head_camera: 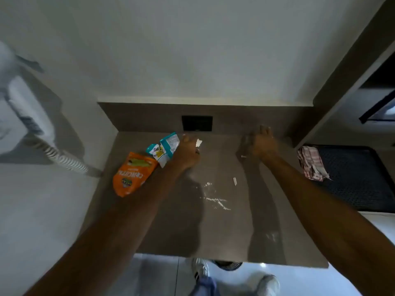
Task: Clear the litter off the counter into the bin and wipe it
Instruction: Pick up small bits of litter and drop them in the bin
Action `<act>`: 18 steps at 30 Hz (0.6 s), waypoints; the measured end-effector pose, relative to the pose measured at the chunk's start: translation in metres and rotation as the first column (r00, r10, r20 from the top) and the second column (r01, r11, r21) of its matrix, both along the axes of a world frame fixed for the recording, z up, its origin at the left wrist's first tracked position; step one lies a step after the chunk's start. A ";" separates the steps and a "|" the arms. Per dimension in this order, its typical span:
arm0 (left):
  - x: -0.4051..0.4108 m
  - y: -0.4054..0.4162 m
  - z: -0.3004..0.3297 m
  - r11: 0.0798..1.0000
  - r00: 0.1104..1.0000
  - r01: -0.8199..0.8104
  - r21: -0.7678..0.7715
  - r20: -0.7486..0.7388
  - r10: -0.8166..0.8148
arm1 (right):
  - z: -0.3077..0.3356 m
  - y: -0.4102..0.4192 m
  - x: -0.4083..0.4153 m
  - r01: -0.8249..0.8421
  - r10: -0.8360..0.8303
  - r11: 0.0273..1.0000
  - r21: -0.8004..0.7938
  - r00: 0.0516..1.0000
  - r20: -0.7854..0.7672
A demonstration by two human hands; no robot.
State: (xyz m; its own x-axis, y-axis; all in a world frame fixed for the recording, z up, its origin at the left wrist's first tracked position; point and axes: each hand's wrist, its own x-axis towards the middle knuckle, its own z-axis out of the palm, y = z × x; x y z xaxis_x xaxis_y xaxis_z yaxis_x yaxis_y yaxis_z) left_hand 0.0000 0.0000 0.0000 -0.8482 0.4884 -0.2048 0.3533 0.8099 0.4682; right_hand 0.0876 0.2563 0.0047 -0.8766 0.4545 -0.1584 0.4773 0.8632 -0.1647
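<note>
On the brown counter (224, 231) my left hand (188, 153) grips a teal-and-white packet (165, 147) near the back wall, with a white scrap (198, 142) at its fingertips. An orange snack bag (132, 174) lies flat just left of that hand. My right hand (264, 143) reaches toward the back right of the counter, fingers spread, holding nothing; a tiny white bit (243, 156) lies beside it. A small white paper strip (235, 181) and spilled white powder (213, 197) lie mid-counter.
A checked red-and-white cloth (312, 163) lies on a dark mat (363, 180) to the right. A black socket plate (197, 123) is on the back wall. A wall-mounted white appliance with coiled cord (32, 116) hangs left. A dark round bin rim (228, 264) shows below the counter's front edge.
</note>
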 end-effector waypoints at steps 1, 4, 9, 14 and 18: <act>-0.012 0.006 -0.006 0.998 0.999 0.046 -0.040 0.003 -0.045 | -0.011 0.005 -0.004 0.038 -0.037 0.999 -0.020 0.998 0.046; -0.031 0.021 -0.027 0.969 0.989 0.145 -0.198 0.001 -0.148 | -0.041 0.012 0.000 0.099 -0.088 0.993 -0.069 0.984 0.153; -0.033 0.040 -0.058 0.905 0.961 0.144 -0.400 -0.160 -0.224 | -0.062 0.015 0.013 0.069 -0.069 0.997 0.021 0.998 -0.001; -0.008 0.044 -0.040 0.991 0.944 -0.074 -0.114 -0.328 0.032 | -0.050 0.009 0.050 0.110 -0.129 0.989 -0.102 0.972 -0.198; 0.058 0.030 0.005 0.889 0.950 -0.051 0.454 -0.254 0.185 | -0.018 -0.028 0.108 0.064 -0.207 0.959 -0.277 0.824 -0.528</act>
State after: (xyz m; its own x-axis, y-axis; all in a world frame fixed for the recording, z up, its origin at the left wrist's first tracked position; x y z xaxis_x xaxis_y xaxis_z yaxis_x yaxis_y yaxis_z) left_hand 0.0584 0.0295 0.0054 -0.8939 0.3635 0.2622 0.4386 0.5896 0.6782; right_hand 0.1957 0.2285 -0.0132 -0.7823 0.5866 0.2095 0.3557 0.6967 -0.6229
